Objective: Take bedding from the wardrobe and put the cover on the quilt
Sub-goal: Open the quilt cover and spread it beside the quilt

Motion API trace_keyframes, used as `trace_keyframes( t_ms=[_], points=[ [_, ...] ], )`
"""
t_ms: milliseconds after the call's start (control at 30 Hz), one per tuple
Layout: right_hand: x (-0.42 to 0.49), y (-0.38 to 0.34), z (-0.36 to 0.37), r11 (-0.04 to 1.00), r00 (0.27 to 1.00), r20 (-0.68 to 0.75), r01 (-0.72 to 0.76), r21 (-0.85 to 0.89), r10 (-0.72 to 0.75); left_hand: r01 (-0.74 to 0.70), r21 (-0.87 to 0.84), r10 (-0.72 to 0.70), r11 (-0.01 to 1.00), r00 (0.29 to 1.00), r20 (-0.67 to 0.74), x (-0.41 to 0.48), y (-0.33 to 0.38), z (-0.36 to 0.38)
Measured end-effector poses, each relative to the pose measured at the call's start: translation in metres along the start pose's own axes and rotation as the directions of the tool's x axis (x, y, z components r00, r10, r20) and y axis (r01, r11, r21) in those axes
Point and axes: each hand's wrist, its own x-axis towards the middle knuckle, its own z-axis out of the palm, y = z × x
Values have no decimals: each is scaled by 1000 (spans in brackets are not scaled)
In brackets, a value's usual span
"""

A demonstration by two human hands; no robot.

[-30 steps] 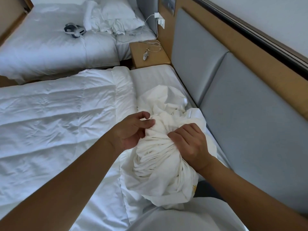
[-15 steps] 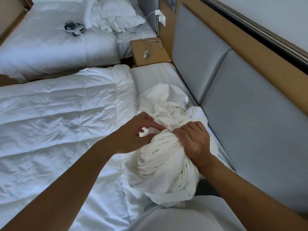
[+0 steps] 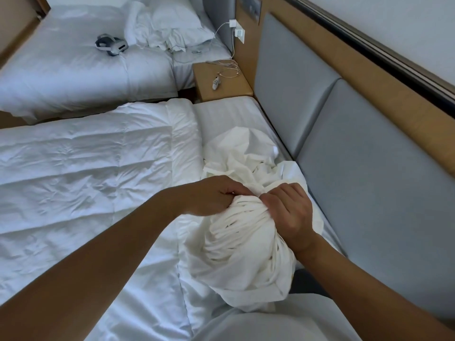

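Note:
A white quilt cover (image 3: 242,244) is bunched into tight gathers at the head end of the near bed. My left hand (image 3: 214,195) pinches the top of the gathered folds from the left. My right hand (image 3: 289,212) grips the same bunch from the right, fingers curled over the cloth. The loose rest of the cover lies crumpled beyond my hands, toward the headboard. The white quilt (image 3: 93,173) is spread flat over the bed to the left of the cover.
A grey padded headboard (image 3: 364,173) runs along the right. A wooden nightstand (image 3: 221,82) with a cable stands between the beds. The far bed (image 3: 81,67) carries a headset (image 3: 110,45) and rumpled pillows (image 3: 167,28).
My left hand has closed in on the top of the bunch next to my right hand, and more of the cover is gathered between them. The quilt has not moved.

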Motion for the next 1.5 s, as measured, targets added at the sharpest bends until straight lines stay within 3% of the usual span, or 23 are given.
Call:
trace_keyframes(
  t_ms=[100, 200, 367, 533, 633, 767, 933, 1033, 1200, 1300, 1367, 1500],
  points=[
    [0, -5, 2, 1000, 1000, -6, 25, 14, -25, 139, -181, -100, 974, 973, 206, 10, 3, -14],
    [1, -6, 4, 999, 999, 7, 35, 4, -35, 188, -188, -114, 964, 930, 348, 16, 5, -24],
    [-1, -5, 4, 998, 997, 44, 57, 13, -58, 111, -101, -64, 989, 921, 384, 22, 1, -23],
    [-2, -13, 7, 995, 992, 77, 95, 33, -97, -2, 101, -34, 995, 932, 362, 27, 3, -17],
    [-4, -10, 5, 996, 994, 66, 82, 27, -83, -23, 80, 4, 997, 973, 230, 19, -4, -16],
    [-3, -4, -1, 998, 997, 40, 61, 23, -62, -66, -235, 43, 970, 994, -103, 4, -10, -1],
    [-12, -14, -7, 995, 994, 59, 87, 51, -90, -146, -401, 78, 904, 980, -180, -10, -18, 14],
    [-19, -17, -12, 994, 992, 79, 90, 60, -94, -159, -362, 85, 919, 974, -211, -13, -22, 20],
    [-29, -23, -22, 993, 987, 126, 90, 78, -99, -170, -221, 69, 960, 912, -405, -10, -12, 46],
    [-36, -25, -30, 993, 986, 139, 86, 78, -97, -158, -234, 20, 959, 865, -501, -13, -2, 58],
    [-41, -25, -38, 995, 987, 134, 79, 66, -88, -110, -183, 2, 977, 861, -509, -26, 1, 61],
    [-46, -24, -53, 998, 991, 123, 39, 58, -46, -78, 7, 74, 997, 914, -398, -64, 11, 75]
  ],
)
